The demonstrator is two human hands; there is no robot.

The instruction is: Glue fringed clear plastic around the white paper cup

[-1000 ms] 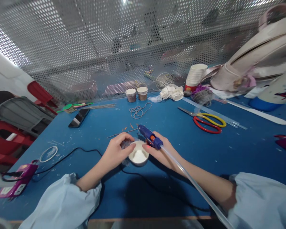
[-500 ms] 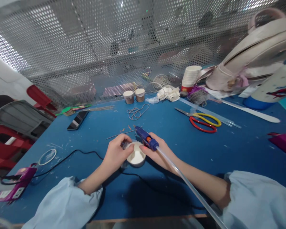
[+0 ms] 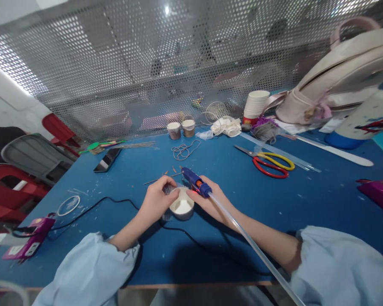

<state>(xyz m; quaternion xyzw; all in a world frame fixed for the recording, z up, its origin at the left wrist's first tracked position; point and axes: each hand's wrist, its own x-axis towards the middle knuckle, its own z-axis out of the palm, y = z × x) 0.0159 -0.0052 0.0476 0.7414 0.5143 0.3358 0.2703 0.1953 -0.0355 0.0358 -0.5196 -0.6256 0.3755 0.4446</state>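
My left hand (image 3: 159,196) grips the left side of a small white paper cup (image 3: 182,207), its thumb at the rim and the other fingers bent behind. A blue hot glue gun (image 3: 196,182) is in my right hand (image 3: 215,199), with its nozzle pointing away and to the left. A long clear glue stick (image 3: 242,231) runs out of the gun's back end toward me. My right thumb lies close to the cup's right rim; whether it touches is hard to tell. Beyond the cup, a thin grey cord-like strand (image 3: 150,182) lies on the blue table (image 3: 147,250).
Scissors (image 3: 268,163) with red and yellow handles lie to the right, near clear glue sticks (image 3: 284,153). At the back stand two small cups (image 3: 188,127), loose string (image 3: 185,149) and stacked paper cups (image 3: 255,107). A phone (image 3: 107,160) and a purple power strip (image 3: 32,238) with a black cable are left.
The view has shifted slightly. Both hands keep nearly the same hold on the cup and the glue gun, with no other clear change.
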